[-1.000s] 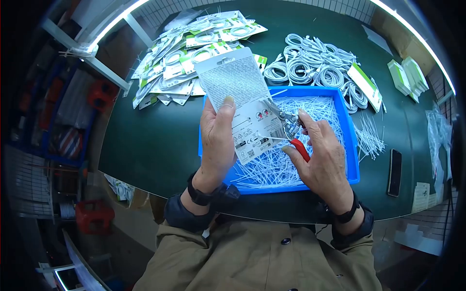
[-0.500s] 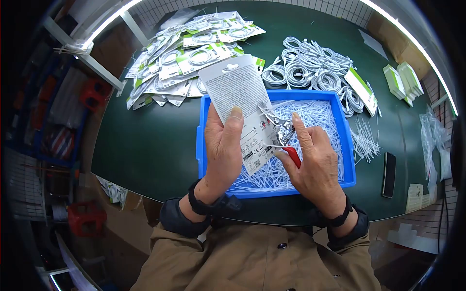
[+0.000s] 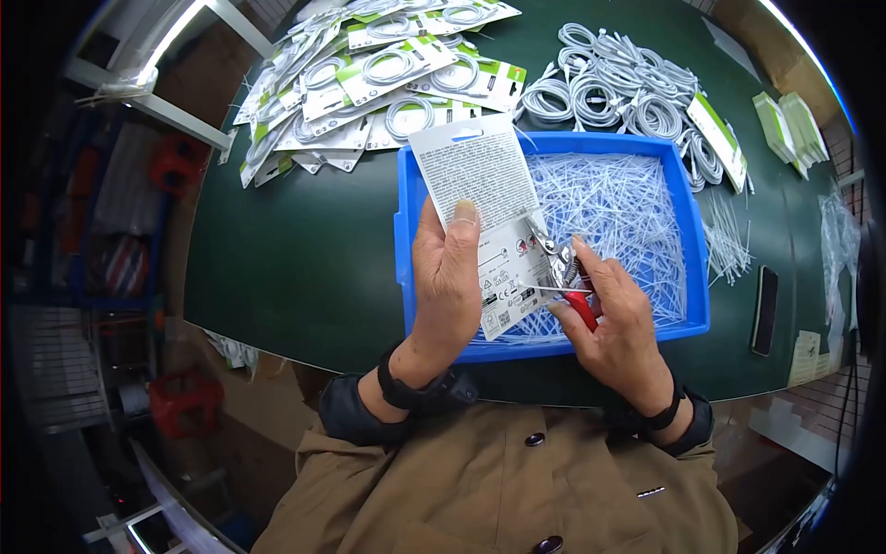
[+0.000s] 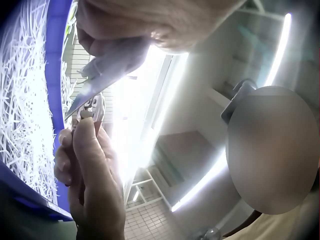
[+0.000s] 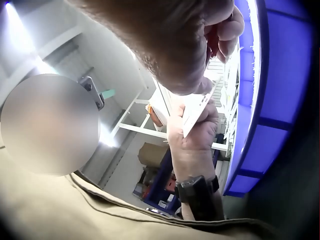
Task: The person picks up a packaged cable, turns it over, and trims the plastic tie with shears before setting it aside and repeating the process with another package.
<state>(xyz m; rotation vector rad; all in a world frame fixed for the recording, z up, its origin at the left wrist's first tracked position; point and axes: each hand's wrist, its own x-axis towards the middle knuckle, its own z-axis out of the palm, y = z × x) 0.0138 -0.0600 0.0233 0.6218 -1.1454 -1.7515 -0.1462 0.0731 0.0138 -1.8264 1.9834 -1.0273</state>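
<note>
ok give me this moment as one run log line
left hand: grips printed packaging card | right hand: grips red-handled cutters, tips over card | blue tray below: white strips

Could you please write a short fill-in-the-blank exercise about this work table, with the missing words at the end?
The left hand holds a flat card with printed text on a ____ background.
The right hand grips a small metal hand tool whose handles are ____.
Thin white strips fill a rectangular plastic tray coloured ____.
From the person's viewpoint, a slim dark phone lies to the ____ of the tray.

Missing words: white; red; blue; right.
</note>
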